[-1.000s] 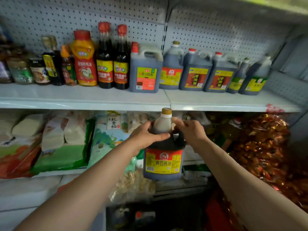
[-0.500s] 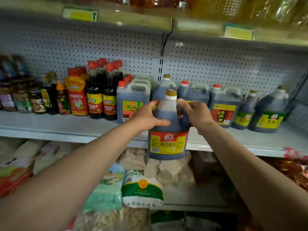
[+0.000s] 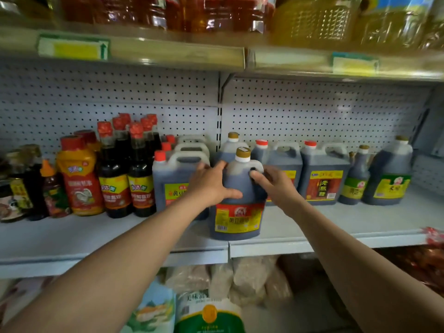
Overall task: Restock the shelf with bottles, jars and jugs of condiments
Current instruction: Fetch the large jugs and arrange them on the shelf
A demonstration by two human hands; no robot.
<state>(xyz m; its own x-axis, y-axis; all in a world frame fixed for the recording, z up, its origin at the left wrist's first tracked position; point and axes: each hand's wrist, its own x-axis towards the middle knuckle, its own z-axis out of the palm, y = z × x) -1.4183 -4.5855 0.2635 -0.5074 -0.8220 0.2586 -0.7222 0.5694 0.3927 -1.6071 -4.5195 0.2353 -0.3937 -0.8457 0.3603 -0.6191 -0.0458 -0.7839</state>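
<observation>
Dark soy sauce jug [image 3: 236, 203] with gold cap, red and yellow label, standing upright at the front edge of the shelf [image 3: 96, 234], right over the seam between two shelf boards; left hand [image 3: 211, 182] wrapped round its left shoulder, thumb across the front; right hand [image 3: 274, 186] gripping its handle side, fingers curled; directly behind the jug, a matching gold-capped jug [image 3: 230, 147]; left of the jug, white-handled jugs [image 3: 179, 181] with red caps; right of the jug, vinegar jug [image 3: 323, 174]; further left of the jug, tall bottles [image 3: 127, 176].
</observation>
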